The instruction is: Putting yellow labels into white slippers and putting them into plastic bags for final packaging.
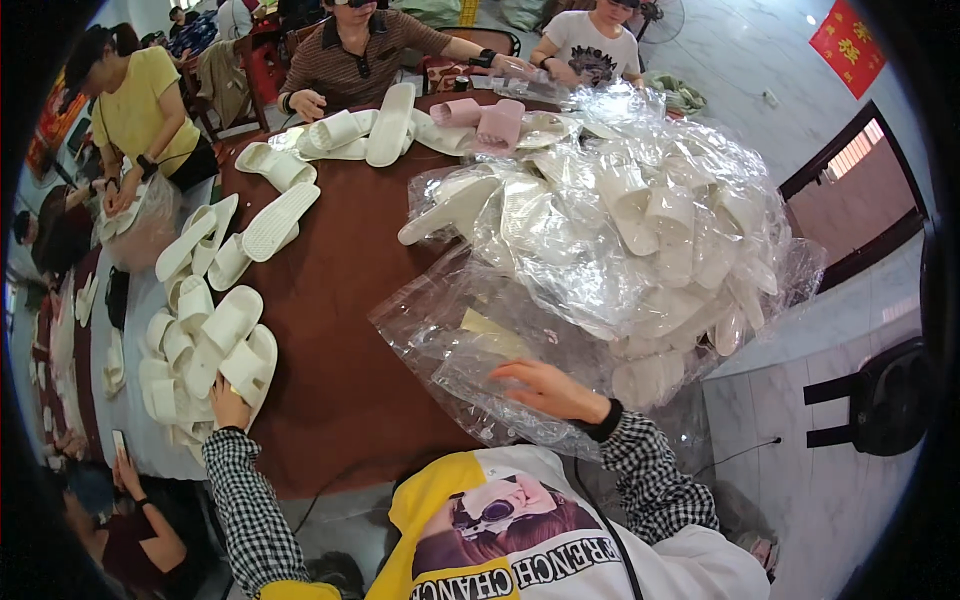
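At the left edge of the table, my left hand grips the near end of a cream slide slipper on top of a heap of similar slippers. Some of its fingers are hidden by the slipper. My right hand is over a clear plastic bag near the front of the table, its fingers stretched out and nothing held. A pale yellow slip shows through the plastic beyond that hand. Behind it rises a large pile of cream slippers, many wrapped in clear plastic.
Loose cream slippers line the far left of the brown tabletop. Pink slippers lie at the far edge. Two people sit opposite; others work at left. A black chair stands at right.
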A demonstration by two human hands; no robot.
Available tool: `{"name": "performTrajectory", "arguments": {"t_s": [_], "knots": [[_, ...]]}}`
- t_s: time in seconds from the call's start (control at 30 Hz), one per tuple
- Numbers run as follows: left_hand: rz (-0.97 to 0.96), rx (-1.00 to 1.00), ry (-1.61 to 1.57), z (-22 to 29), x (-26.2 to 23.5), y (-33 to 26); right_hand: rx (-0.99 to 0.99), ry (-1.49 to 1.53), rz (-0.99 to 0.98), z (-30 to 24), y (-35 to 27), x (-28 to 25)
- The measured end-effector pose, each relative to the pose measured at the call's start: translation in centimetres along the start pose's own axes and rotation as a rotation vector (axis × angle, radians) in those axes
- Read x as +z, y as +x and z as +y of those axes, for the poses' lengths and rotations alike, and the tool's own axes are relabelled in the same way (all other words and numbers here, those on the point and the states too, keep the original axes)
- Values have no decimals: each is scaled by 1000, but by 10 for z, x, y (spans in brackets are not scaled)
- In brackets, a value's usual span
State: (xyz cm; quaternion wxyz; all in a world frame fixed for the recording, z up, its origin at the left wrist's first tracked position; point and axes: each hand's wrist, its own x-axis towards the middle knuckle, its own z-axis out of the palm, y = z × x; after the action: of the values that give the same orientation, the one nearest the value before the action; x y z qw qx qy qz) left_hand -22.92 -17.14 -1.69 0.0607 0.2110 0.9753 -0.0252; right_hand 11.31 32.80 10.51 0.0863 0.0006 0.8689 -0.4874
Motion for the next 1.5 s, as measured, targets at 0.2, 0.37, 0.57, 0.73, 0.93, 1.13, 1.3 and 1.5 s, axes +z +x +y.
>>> {"name": "performTrajectory", "arguments": {"t_s": [0.2,0.37,0.57,0.73,0.93,1.13,1.3,1.5], "knots": [[8,-25,-255,-8,6,2,250,-689,163,41,-61,1],[32,-143,-296,-3,3,-15,415,-761,172,92,-85,21],[312,-112,-556,18,-15,-41,253,-488,321,98,-94,-10],[452,-221,-768,57,-40,-63,518,-223,416,23,-94,-77],[365,27,-883,163,-52,-71,312,-249,892,-11,-48,-92],[166,237,-1040,274,-56,-89,91,-522,750,36,-52,-105],[82,476,-1025,317,-48,-100,145,-26,977,41,-69,-138],[11,476,-1117,330,-53,-100,164,-49,1229,-18,-75,-142]]}}
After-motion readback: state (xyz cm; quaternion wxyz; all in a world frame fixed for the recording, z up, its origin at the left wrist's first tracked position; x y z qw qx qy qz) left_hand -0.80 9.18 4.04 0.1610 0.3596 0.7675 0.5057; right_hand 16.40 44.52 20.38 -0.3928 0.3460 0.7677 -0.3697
